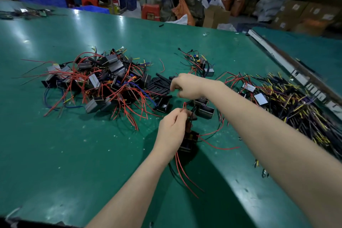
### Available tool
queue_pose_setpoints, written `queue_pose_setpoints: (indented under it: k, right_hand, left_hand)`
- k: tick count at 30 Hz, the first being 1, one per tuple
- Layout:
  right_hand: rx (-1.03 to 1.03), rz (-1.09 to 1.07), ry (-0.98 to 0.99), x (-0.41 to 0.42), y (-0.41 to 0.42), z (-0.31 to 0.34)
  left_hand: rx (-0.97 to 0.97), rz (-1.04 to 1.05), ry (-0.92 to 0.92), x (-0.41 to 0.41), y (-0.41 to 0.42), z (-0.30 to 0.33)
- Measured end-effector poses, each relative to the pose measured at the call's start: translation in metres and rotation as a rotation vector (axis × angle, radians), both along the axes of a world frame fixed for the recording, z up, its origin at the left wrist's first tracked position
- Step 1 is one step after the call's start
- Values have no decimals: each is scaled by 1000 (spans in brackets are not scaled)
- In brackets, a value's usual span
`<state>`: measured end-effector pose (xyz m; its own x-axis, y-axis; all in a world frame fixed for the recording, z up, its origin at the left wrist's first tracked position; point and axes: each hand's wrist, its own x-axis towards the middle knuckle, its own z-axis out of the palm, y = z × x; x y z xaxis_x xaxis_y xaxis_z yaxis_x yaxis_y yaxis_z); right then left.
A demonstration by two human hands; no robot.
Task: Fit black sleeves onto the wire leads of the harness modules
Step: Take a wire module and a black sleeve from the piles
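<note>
Harness module (189, 139) held by left hand (173, 127); labels unreadable.

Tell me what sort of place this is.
Most likely a factory assembly floor or workshop: a long green workbench heaped with wired harness modules, a pile of black sleeves, and stacked cardboard cartons behind.
</note>
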<state>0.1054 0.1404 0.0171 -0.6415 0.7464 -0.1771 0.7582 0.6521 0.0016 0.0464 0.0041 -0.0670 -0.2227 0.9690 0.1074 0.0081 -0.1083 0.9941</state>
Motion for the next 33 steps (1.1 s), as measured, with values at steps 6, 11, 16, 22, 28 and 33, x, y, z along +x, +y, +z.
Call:
queue_pose_setpoints:
  k: [6,11,16,22,28,33]
  right_hand:
    - [-30,-46,-79,-14,6,-26]
    - [-8,-57,-105,-10,7,-12]
    - [-23,-55,-135,-16,-1,-10]
    - [-20,-63,-152,-15,-7,-8]
    - [-49,-53,-98,-10,-10,-11]
    - [-121,-51,-51,-13,-12,-16]
  left_hand:
    - [1,32,0,-1,1,-1]
    - [-13,39,11,-1,2,-2]
    - [-50,43,-13,0,-1,1]
    - [-50,35,-29,-1,-2,2]
    - [-31,26,1,-1,-2,2]
    - [-43,22,-8,-1,-2,4]
